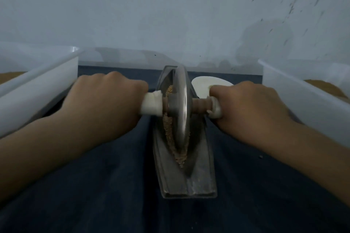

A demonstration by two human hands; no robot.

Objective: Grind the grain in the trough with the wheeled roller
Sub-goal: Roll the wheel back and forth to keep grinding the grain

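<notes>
A grey metal boat-shaped trough (200,172) lies lengthwise on a dark blue cloth, its near end toward me. Tan grain (168,130) lines its groove, mostly left of and under the wheel. The wheeled roller (181,104), a metal disc on a cross axle, stands upright in the groove near the trough's middle. My left hand (106,98) grips the left handle, which is wrapped in white. My right hand (250,106) grips the right handle the same way. Both fists hide most of the handles.
A white plastic tub (37,92) stands close on the left and another tub (306,96) on the right; each holds brown material. A white dish (202,85) sits behind the right handle. A pale wall rises directly behind the trough.
</notes>
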